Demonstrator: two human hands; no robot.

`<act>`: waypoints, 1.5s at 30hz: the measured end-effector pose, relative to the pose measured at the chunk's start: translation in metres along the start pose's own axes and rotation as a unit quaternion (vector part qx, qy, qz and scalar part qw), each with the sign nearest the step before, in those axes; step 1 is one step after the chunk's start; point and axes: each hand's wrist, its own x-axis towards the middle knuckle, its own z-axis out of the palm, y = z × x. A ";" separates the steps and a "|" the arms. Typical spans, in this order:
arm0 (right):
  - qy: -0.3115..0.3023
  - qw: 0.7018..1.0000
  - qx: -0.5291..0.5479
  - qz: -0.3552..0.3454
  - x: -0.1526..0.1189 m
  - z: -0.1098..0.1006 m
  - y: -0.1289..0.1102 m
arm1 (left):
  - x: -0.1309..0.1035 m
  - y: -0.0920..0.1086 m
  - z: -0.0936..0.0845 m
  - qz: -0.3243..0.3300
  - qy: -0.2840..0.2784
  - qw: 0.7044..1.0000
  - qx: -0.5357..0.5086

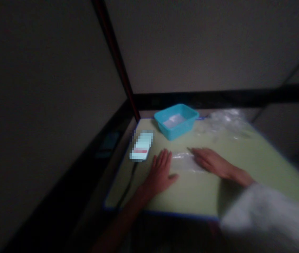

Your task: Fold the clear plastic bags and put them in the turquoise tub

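Observation:
A flat, clear plastic bag [184, 162] lies on the pale yellow-green table [186, 196] between my two hands. My left hand [162, 173] rests open at the bag's left end, with its fingers stretched out and the thumb spread away. Across the bag's right part lies my right hand [211, 162], palm down, its fingers extended and close together over the plastic. Blur hides the finer detail at these fingertips, and I cannot make out whether the bag contains anything.
A turquoise plastic basket [175, 133] with white, flat pieces [174, 120] inside stands at the back. Crumpled clear plastic [227, 121] is heaped at back right. On the left lies a lit phone [142, 146], with a dark cable [130, 182] running toward the front edge. Walls border the table.

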 end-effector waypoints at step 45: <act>0.026 0.934 -0.226 -0.275 -0.053 0.005 -0.025 | -0.040 0.046 -0.009 0.141 -0.055 0.988 -0.038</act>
